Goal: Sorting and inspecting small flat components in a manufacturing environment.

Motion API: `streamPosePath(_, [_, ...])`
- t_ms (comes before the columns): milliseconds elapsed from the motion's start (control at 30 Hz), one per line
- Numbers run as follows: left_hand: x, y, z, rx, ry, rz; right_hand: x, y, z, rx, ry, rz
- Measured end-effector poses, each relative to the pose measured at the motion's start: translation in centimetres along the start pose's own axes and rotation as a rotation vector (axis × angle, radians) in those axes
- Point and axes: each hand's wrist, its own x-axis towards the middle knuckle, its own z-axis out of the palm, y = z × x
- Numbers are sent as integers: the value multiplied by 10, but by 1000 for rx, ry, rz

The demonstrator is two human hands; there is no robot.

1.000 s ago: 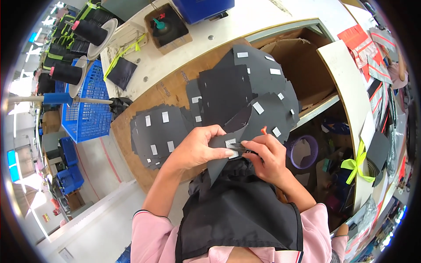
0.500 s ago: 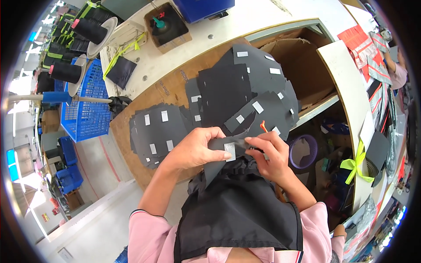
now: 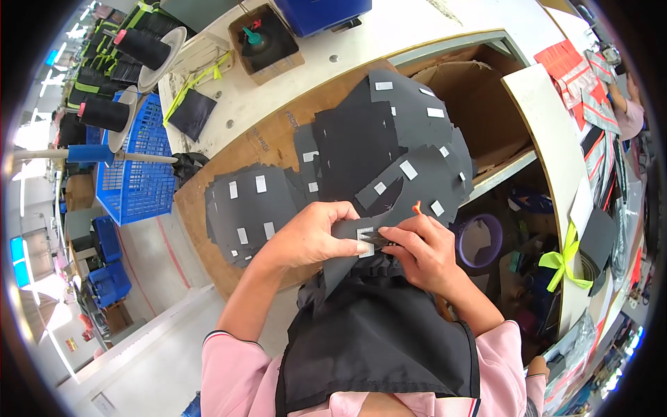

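My left hand (image 3: 316,235) pinches a dark grey fabric piece (image 3: 342,267) between thumb and fingers, close in front of my black apron. A pale rectangular patch (image 3: 365,256) sits on that fabric, beside my left thumb. My right hand (image 3: 424,251) is closed round what look like small thread snips (image 3: 369,236), mostly hidden in the fingers. Their narrow metal points lie over the patch. A bit of orange (image 3: 417,208) sticks up by the right index finger. Beyond my hands, dark grey fabric pieces (image 3: 427,174) with white patches lie in overlapping piles.
Another patched pile (image 3: 240,198) lies left on the brown board (image 3: 278,121). Behind stands a cardboard box (image 3: 295,59) holding a teal-topped item. A blue crate (image 3: 135,167) and black thread cones (image 3: 142,48) are at left. At right are an open compartment (image 3: 479,104) and a purple basket (image 3: 499,240).
My right hand has shifted slightly left, bringing the metal points onto the pale patch. My left hand keeps its grip on the fabric almost unmoved.
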Motion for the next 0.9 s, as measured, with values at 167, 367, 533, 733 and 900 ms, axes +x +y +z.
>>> streamPosePath(167, [-1,3,0,-53,-24,-14,-1,0,3,42,12,21])
streamPosePath(367, [-1,1,0,-30,-36,-17,-6,-1,5,63,3,64])
streamPosePath(533, [1,-5,-4,37,-73,-22,-5,-1,4,38,-12,20])
streamPosePath(733, [-1,0,-4,76,-151,-104,-5,2,-2,9,-90,-39])
streamPosePath(900, [0,-2,-1,-41,-148,-104,-13,4,4,45,20,33])
